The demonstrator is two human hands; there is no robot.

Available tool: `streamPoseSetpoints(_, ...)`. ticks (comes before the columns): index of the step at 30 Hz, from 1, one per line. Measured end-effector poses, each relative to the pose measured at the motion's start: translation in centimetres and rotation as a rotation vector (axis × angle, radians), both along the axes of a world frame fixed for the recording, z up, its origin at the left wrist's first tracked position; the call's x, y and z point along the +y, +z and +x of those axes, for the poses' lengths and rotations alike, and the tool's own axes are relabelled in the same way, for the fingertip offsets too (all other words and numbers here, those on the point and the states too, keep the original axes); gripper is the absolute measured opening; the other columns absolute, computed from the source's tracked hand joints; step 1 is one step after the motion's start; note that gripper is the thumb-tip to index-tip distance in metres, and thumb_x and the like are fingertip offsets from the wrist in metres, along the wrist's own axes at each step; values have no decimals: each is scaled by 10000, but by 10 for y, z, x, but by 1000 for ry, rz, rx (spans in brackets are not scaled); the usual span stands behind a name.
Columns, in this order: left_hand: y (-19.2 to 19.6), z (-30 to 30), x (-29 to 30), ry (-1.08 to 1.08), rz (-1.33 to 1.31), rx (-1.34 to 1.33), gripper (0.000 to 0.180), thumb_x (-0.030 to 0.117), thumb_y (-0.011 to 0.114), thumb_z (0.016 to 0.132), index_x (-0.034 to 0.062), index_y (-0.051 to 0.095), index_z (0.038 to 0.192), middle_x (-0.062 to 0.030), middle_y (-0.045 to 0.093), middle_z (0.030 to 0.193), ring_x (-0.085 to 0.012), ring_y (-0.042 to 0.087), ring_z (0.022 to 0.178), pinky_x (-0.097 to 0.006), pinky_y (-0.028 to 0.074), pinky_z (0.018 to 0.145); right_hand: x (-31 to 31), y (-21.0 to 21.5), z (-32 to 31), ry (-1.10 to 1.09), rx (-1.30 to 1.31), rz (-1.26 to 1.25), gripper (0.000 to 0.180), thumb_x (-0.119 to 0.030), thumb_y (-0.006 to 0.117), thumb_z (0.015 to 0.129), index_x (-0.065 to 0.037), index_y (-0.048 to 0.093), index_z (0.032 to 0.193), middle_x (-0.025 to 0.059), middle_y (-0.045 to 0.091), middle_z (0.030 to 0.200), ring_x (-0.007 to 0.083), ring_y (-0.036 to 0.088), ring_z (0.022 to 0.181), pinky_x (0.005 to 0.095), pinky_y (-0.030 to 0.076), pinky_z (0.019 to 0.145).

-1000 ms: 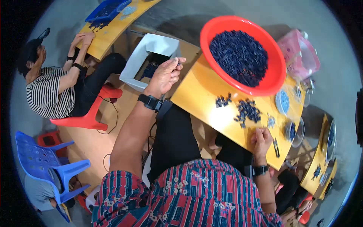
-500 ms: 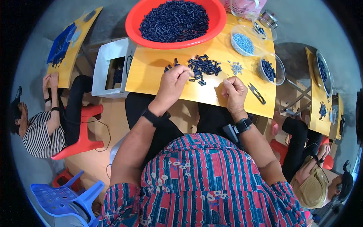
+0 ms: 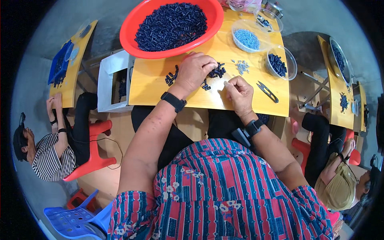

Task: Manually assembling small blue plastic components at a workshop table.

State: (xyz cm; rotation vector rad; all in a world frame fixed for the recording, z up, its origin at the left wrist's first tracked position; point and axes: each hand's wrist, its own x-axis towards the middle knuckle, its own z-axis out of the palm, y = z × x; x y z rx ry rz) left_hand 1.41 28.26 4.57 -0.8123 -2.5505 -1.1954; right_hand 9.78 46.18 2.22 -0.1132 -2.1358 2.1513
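Observation:
My left hand (image 3: 195, 70) lies knuckles up on the yellow table (image 3: 152, 88), its fingers curled down onto a small heap of dark blue pieces (image 3: 217, 72). A few more of these pieces (image 3: 172, 77) lie just left of that hand. My right hand (image 3: 239, 94) rests near the table's front edge with thumb and forefinger pinched together. Anything between them is too small to see. Both wrists carry black bands. A big red basin (image 3: 132, 28) full of the same dark pieces stands behind my left hand.
Small snips (image 3: 267, 91) lie right of my right hand. Clear bowls hold light blue bits (image 3: 246, 39) and dark pieces (image 3: 279, 64). A white box (image 3: 107, 84) stands left of the table. Other people sit at yellow tables to the left (image 3: 48, 156) and right (image 3: 338, 180).
My left hand came back from over the white box to the heap of dark pieces. My right hand stayed near the table's front edge. The view swung left and centred on the table.

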Motion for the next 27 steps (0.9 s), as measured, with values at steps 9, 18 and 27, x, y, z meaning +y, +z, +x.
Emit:
streamPoseSetpoints(9,6,41,-25,-28,828,-809,265,215,568,995,11,678,1123,0,625,842,-44,538,742,-196,471,688,-1,-4,1,-13,35,-2,179,-35,693,846,-45,568,718,-31,538,697,43,484,624,212,424,576)
streamPoseSetpoints(18,5,88,-48,-136,1228,-1023,370,250,564,999,-31,568,1241,-5,610,879,-58,527,727,-217,487,698,3,-7,-2,0,6,-33,202,-36,702,849,-54,559,708,-53,520,706,29,486,632,206,430,571)
streamPoseSetpoints(27,9,118,-49,-201,1176,-1024,330,192,560,999,-23,579,1247,2,569,842,-69,536,743,-233,510,734,1,-6,-2,18,65,37,166,-111,670,896,-63,590,760,-23,550,603,36,473,509,193,366,494)
